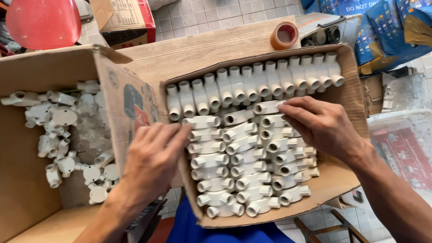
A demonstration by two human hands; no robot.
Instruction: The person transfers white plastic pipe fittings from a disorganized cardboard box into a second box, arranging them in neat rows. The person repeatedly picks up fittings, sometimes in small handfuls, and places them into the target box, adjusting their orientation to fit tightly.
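A cardboard box [346, 85] in front of me is packed with several rows of white plastic conduit fittings [245, 153], laid side by side. My left hand [155, 159] rests flat against the left ends of the front rows, fingers together, pressing on the fittings near the box's left wall. My right hand [321, 126] lies palm down on the right-hand rows, fingertips touching a fitting [267, 108] just below the back row. Neither hand grips anything.
A second, larger cardboard box [27, 180] at left holds several loose white fittings [63, 135]. A roll of brown tape [284, 35] sits on the wooden table [198, 51] behind. Blue bags [382, 27] and a clear plastic bin [400, 144] stand at right; a red stool [42, 22] at upper left.
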